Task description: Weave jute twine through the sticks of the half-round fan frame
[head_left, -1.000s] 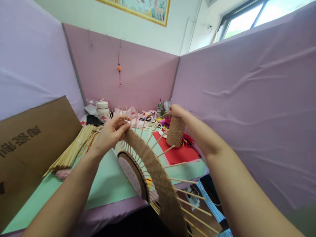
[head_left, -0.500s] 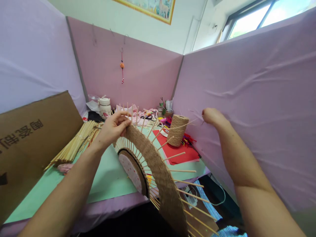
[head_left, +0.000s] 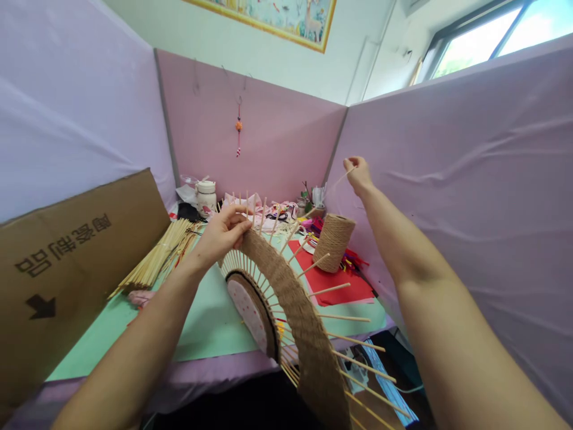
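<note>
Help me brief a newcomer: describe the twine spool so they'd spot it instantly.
On the pale green tabletop, look right to the red sheet near the lilac partition. The twine spool stands on it: a tan, wound cylinder, unlike the loose bright scraps beside it.

Right hand (head_left: 358,175) above left hand (head_left: 227,231)

The left hand's fingers bend in a grip opposite the thumb, its forearm (head_left: 152,334) slanting inward. The right hand's fingertips pinch together, its arm (head_left: 398,242) reaching forward, bent slightly.
</note>
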Action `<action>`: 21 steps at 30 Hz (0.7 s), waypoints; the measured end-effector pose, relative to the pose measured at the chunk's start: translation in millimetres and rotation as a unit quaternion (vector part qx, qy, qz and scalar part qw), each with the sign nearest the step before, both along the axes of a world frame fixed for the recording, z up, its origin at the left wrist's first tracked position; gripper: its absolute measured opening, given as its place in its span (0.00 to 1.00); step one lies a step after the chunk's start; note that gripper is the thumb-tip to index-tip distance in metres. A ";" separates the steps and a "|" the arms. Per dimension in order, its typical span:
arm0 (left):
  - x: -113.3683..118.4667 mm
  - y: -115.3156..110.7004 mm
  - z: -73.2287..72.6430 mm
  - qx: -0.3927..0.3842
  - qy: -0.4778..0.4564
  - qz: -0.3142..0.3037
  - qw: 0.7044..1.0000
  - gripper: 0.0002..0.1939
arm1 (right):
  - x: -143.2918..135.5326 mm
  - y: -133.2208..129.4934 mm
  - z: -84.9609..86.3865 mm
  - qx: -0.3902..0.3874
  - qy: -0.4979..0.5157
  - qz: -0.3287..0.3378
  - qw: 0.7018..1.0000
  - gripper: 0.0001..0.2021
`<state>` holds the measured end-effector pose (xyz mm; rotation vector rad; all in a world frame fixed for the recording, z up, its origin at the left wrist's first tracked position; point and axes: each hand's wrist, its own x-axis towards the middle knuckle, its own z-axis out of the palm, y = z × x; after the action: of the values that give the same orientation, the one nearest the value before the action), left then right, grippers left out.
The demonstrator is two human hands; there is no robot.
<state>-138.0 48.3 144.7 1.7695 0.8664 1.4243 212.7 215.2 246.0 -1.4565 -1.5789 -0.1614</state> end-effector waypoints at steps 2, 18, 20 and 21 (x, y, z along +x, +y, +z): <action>0.1 -0.9 0.5 -0.004 -0.007 0.005 1.000 0.11 | 18.6 2.9 -1.4 0.004 -0.048 -0.089 0.995 0.23; 2.9 4.2 -0.4 0.005 0.002 -0.001 1.000 0.10 | 58.8 -269.4 6.9 -0.294 -0.126 -0.062 0.945 0.16; 3.5 5.0 -0.2 0.004 0.007 -0.001 1.000 0.11 | 64.7 -287.5 -8.1 -0.436 -0.095 0.144 0.883 0.21; 4.0 5.3 0.0 0.003 0.009 -0.001 1.000 0.11 | 67.4 -287.9 -15.4 -0.464 -0.084 0.204 0.858 0.23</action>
<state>-134.0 53.6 144.7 1.7889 0.8714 1.4128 280.2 -72.7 230.5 -1.7659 -2.2176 0.8603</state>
